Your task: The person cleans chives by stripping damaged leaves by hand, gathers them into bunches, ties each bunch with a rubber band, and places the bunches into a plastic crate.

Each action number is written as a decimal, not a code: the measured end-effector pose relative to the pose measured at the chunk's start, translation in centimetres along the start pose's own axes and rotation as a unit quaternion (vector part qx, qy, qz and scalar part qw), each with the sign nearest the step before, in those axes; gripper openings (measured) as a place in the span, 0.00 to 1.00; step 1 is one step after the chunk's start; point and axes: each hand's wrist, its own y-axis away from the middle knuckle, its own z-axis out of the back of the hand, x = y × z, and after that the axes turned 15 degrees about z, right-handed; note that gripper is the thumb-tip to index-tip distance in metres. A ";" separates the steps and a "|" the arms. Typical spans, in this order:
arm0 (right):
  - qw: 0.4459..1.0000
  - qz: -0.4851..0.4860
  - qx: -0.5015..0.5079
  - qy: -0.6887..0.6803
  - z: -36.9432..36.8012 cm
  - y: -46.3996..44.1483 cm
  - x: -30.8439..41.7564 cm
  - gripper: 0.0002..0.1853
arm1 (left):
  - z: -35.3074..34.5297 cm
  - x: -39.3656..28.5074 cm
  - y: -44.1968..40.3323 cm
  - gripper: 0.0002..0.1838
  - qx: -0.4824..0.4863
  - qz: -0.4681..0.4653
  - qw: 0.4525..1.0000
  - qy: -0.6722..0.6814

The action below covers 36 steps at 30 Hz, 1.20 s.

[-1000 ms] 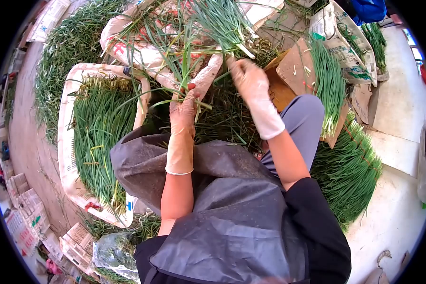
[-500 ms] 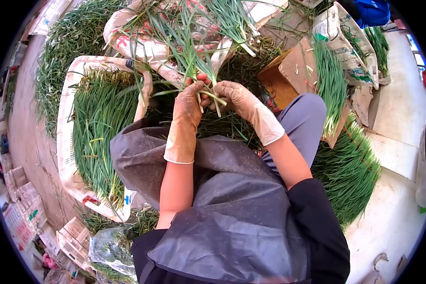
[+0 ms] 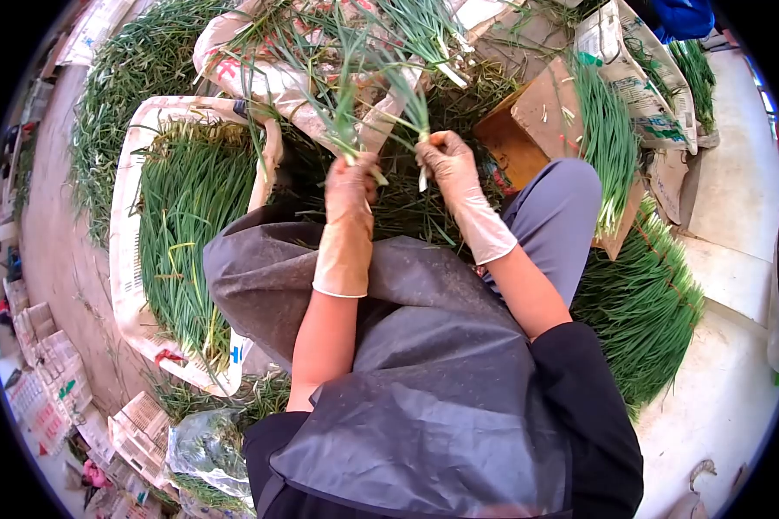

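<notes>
My left hand (image 3: 350, 189), in a soiled translucent glove, is closed around a few green chives (image 3: 344, 117) with pale stem ends. Their leaves point up and away from me. My right hand (image 3: 452, 169), gloved alike, pinches a smaller bunch of chives (image 3: 417, 108) between thumb and fingers, its white ends hanging below the grip. A gap separates the two hands above my lap. Beyond them, a white sack (image 3: 225, 56) with red print carries loose chives (image 3: 428, 35). Motion blurs the leaves and my left fingers.
At left stands a white plastic crate (image 3: 121, 277) packed with chives. A cardboard box (image 3: 541, 117) with chives across it is at right, beside a large bundle (image 3: 640, 320). Another crate (image 3: 601, 35) sits at the far right. Loose greens (image 3: 138, 86) heap behind the left crate.
My hands were together over one bunch. They have moved apart, the right going rightward with some chives and the left keeping the others.
</notes>
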 end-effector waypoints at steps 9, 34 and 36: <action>0.925 0.222 0.064 0.302 -1.1 3.9 3.5 0.10 | -0.8 -0.9 1.4 0.13 0.081 -0.070 0.991 0.075; 0.971 -0.048 0.232 0.040 -0.4 0.4 5.7 0.18 | -1.4 -1.1 2.1 0.18 0.134 -0.034 0.986 -0.094; 0.983 -0.036 0.180 -0.021 -0.8 0.2 3.6 0.14 | -2.0 -1.0 1.5 0.20 0.185 -0.048 0.980 -0.054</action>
